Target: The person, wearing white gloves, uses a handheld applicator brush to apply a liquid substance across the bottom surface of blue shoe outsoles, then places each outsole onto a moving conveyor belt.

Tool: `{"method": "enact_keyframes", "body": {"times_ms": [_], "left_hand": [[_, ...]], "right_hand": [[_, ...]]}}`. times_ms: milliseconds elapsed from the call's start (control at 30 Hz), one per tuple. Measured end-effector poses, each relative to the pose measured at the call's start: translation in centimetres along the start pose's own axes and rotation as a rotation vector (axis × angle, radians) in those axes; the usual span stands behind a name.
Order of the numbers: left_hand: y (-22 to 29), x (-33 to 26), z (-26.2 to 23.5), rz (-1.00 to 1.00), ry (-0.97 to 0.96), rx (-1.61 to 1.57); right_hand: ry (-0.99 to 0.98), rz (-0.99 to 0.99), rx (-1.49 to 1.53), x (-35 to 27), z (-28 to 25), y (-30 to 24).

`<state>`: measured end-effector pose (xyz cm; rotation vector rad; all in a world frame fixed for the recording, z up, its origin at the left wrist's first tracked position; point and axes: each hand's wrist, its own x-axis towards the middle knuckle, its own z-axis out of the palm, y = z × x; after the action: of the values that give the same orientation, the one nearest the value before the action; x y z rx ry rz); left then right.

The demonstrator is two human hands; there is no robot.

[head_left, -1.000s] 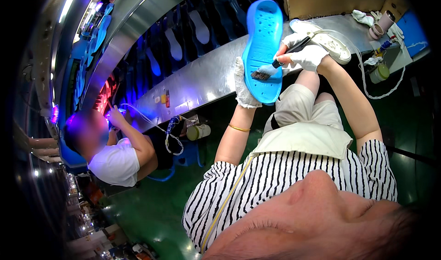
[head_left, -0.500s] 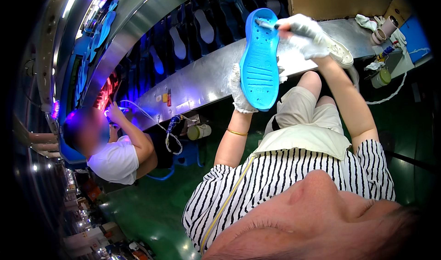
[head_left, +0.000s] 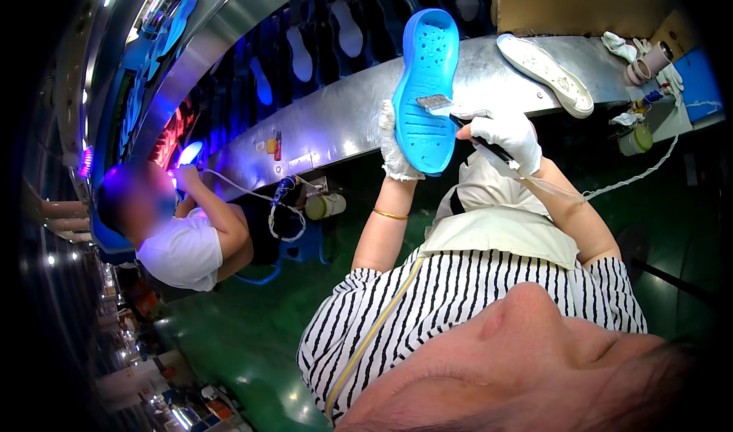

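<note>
A bright blue shoe sole (head_left: 429,66), with holes at its far end and ridges across its near half, is held up in front of me. My left hand (head_left: 395,153), in a white glove, grips it from the left and beneath; some fingers are hidden behind it. My right hand (head_left: 510,140), gloved with bare fingertips showing, is closed around the dark handle of a flat brush (head_left: 437,102). The bristles lie against the inner face of the sole, around its middle. A thin pale tube (head_left: 557,190) trails from the handle. Beyond the right hand a white sole (head_left: 546,73) lies on the metal bench.
The metal bench (head_left: 328,119) borders a dark conveyor carrying several soles (head_left: 347,29). A co-worker (head_left: 183,237) sits at the left. Cardboard (head_left: 576,3) stands behind the bench; mugs (head_left: 649,59), a cloth glove (head_left: 620,46) and a hanging green-lidded jar (head_left: 637,142) are at right.
My right hand has moved nearer, taking the brush from the far end of the blue sole to its middle. The white sole, partly covered before, is now in full view.
</note>
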<state>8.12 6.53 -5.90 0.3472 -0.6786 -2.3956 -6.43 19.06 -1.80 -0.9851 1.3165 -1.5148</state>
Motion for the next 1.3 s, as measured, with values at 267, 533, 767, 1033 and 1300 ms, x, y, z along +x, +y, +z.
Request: {"method": "enact_keyframes", "body": {"times_ms": [267, 533, 767, 1033, 1300], "left_hand": [[5.9, 0.7, 2.1, 0.010, -0.240, 0.095], [17.4, 8.6, 15.4, 0.229, -0.220, 1.029], [15.9, 14.1, 17.7, 0.796, -0.126, 3.322], [9.5, 0.6, 20.1, -0.143, -0.859, 2.494], [10.9, -7.7, 14.7, 0.079, -0.841, 2.333]], "right_hand": [[0.434, -0.400, -0.090, -2.2, -3.7, -0.8], [0.533, -0.346, 0.147, -2.7, -7.7, -1.4], [0.633, -0.257, 0.055, -3.4, -8.6, -0.8], [0.681, -0.265, 0.196, -3.8, -10.5, 0.0], [0.687, -0.245, 0.081, -4.0, -9.0, 0.1]]}}
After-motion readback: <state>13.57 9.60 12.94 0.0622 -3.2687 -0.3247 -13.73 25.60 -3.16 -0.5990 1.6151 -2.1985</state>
